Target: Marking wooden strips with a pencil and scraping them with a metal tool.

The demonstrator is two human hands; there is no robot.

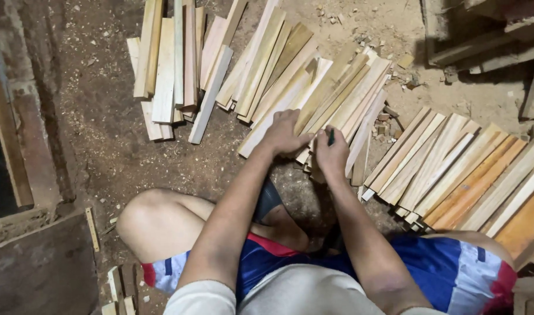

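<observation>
You squat on the dirt floor (103, 134), and both your hands are in the middle of the frame, on the middle pile of wood strips (313, 87). Your left hand (283, 133) lies flat on the lower ends of these strips, with the fingers spread a little and pressing down; it grips nothing. Your right hand (331, 153) is just beside it, to the right, and its fingers are closed around a dark pen (331, 137), of which only the upper end shows above the fist. The pen points down toward the ends of the strips, but I cannot tell if its tip touches the wood.

A second pile of strips (173, 64) lies in the upper left of the frame, apart from the middle one. A third pile, with some orange strips (471, 175), lies at the right, near your right knee. Small wood scraps (395, 73) are scattered between the middle pile and the right pile. A short ruler (92, 228) lies at the lower left, next to a dark board (39, 274)
</observation>
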